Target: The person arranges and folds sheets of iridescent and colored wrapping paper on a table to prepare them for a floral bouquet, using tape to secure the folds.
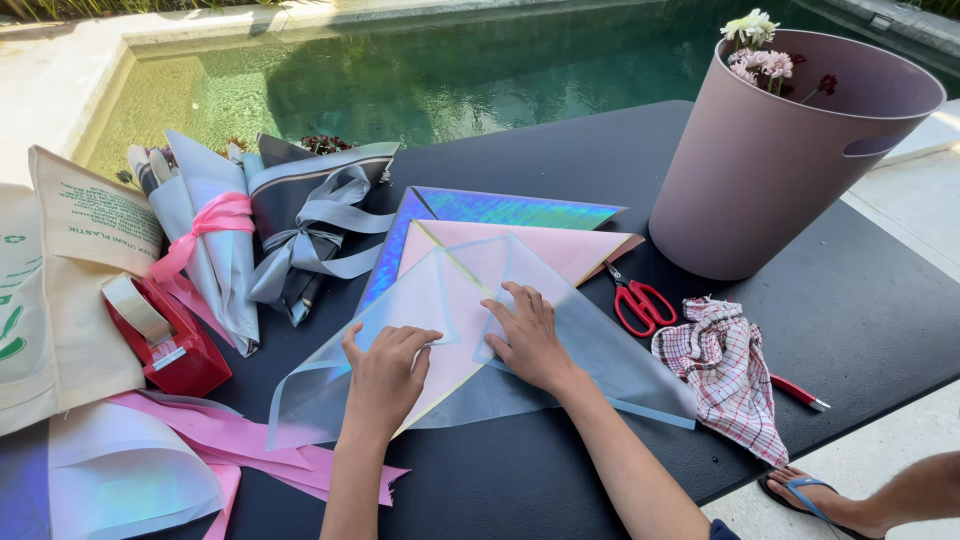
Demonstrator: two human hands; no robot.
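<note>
My left hand (386, 372) and my right hand (528, 337) both press flat on a translucent pale-blue wrapping sheet (610, 355), fingers spread near its fold in the middle. Under it lie a pink sheet (560, 245) and an iridescent blue sheet (500, 208), all stacked on the dark table (860, 310). Neither hand grips anything.
Red scissors (640, 302) and a checked cloth (728, 365) lie to the right, beside a mauve bucket (760, 180) holding flowers. Two wrapped bouquets (260, 225), a red tape dispenser (165, 335), a cloth bag (55, 300) and pink paper (250, 445) sit left. A pool lies beyond; a sandalled foot (810, 495) at bottom right.
</note>
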